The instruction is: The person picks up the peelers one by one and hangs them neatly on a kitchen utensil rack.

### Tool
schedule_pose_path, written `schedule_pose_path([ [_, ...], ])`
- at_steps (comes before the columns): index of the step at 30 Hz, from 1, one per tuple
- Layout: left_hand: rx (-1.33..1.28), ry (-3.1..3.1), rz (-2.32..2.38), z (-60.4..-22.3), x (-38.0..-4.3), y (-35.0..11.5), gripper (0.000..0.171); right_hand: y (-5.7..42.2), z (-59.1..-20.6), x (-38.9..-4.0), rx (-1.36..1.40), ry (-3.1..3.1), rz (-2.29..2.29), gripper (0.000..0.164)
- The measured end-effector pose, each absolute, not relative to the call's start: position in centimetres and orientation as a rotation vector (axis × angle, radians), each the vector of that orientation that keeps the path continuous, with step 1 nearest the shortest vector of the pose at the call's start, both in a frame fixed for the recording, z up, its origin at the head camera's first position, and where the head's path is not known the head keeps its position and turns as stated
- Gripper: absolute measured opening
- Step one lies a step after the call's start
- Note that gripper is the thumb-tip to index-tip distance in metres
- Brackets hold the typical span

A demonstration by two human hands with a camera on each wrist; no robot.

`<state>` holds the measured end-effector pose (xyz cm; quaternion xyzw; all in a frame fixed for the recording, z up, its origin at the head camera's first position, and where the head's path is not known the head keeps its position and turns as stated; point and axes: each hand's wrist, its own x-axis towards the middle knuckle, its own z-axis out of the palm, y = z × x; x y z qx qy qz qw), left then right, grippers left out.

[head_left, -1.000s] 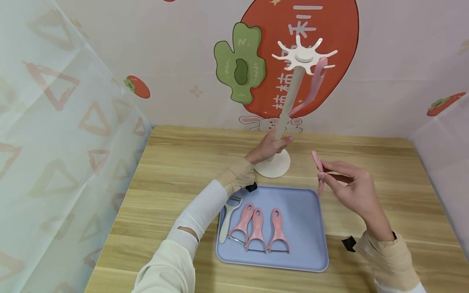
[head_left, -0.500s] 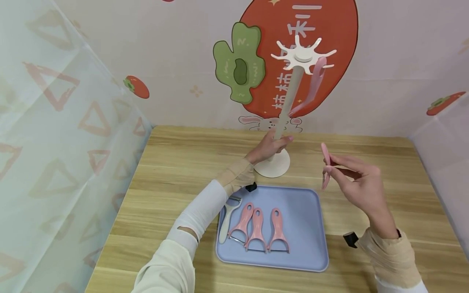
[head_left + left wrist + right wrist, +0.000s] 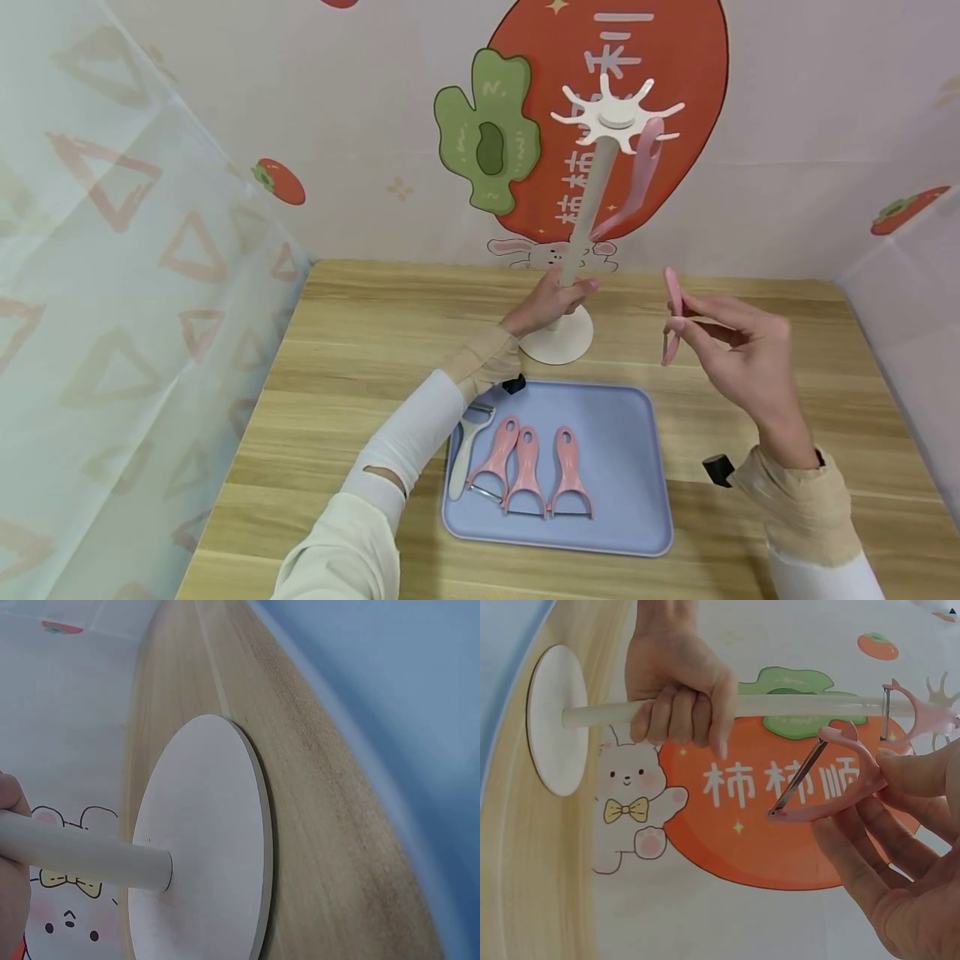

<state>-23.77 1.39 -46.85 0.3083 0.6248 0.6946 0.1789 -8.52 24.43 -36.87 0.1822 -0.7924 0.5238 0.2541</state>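
My left hand (image 3: 549, 300) grips the lower pole of a white hook stand (image 3: 591, 200), above its round base (image 3: 202, 832). In the right wrist view its fingers curl round the pole. To the right of the stand, my right hand (image 3: 742, 350) pinches a pink peeler (image 3: 673, 304) in the air; its metal blade and pink frame show in the right wrist view, and the fingers cover part of the handle. Another pink peeler (image 3: 643, 171) hangs by its handle hole from a hook on the right of the stand's top (image 3: 617, 112).
A blue tray (image 3: 615, 450) lies on the wooden table (image 3: 360, 333) in front of the stand. It holds three pink peelers (image 3: 527, 458) and a white peeler (image 3: 463, 458) at its left edge. A printed cloth wall (image 3: 375, 167) stands close behind.
My right hand has risen and shifted slightly right, away from the tray, with the pink peeler. My left hand stays on the pole, and the hanging peeler stays put.
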Motion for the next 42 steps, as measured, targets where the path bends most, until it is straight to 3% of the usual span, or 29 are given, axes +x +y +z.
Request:
schedule_pose_path([
  [13,0.861,1.766,1.972,-46.5,-23.8,1.6,0.039,24.5,-35.2,-10.1,0.540,-2.025,1.499,0.036],
  [20,0.859,1.763,1.967,-46.4,-23.9,1.6,0.046,24.1,-33.5,-10.6,0.589,-1.943,1.577,0.033],
  [27,0.878,1.774,1.957,-46.4,-23.9,1.6,0.034,23.1,-31.9,-10.9,0.601,-1.868,1.666,0.029],
  [34,0.873,1.773,1.952,-46.6,-23.7,1.6,0.039,22.3,-31.0,-11.3,0.576,-1.850,1.663,0.028],
  [42,0.871,1.789,1.953,-46.6,-23.5,1.3,0.031,21.6,-30.2,-12.4,0.571,-1.739,1.736,0.026],
])
